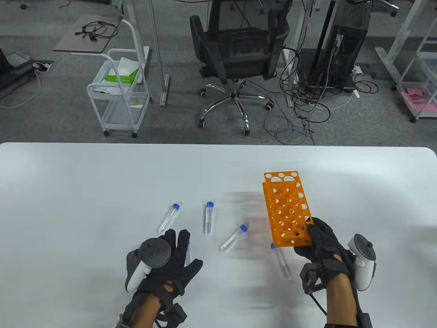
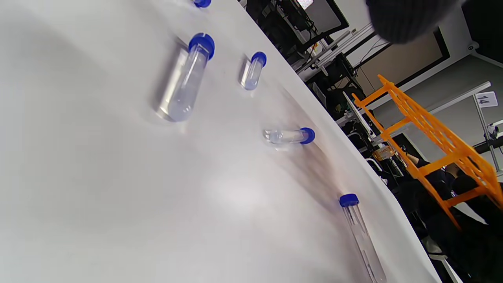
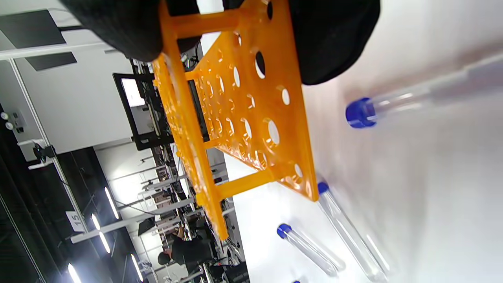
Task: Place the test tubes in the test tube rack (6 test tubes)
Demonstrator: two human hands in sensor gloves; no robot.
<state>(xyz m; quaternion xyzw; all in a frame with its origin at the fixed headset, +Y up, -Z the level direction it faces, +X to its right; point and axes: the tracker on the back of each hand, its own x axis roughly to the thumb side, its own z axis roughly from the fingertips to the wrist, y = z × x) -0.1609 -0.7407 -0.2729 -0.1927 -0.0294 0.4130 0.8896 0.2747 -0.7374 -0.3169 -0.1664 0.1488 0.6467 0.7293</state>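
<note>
An orange test tube rack (image 1: 286, 208) is tilted and lifted at its near end. My right hand (image 1: 314, 239) grips that near end; its fingers (image 3: 334, 43) wrap the rack (image 3: 235, 102) in the right wrist view. Several clear tubes with blue caps lie loose on the white table: one at the left (image 1: 169, 217), one beside it (image 1: 208, 217), one in the middle (image 1: 234, 238), and one just left of my right hand (image 1: 280, 261). My left hand (image 1: 170, 246) hovers spread and empty over the table; another tube (image 1: 188, 253) shows partly under its fingers. The left wrist view shows the tubes (image 2: 184, 78) and the rack (image 2: 432, 129).
The white table (image 1: 85, 184) stretches wide to the left and behind the rack. Beyond its far edge are an office chair (image 1: 235, 54), a white cart (image 1: 119, 92) and cables on the floor.
</note>
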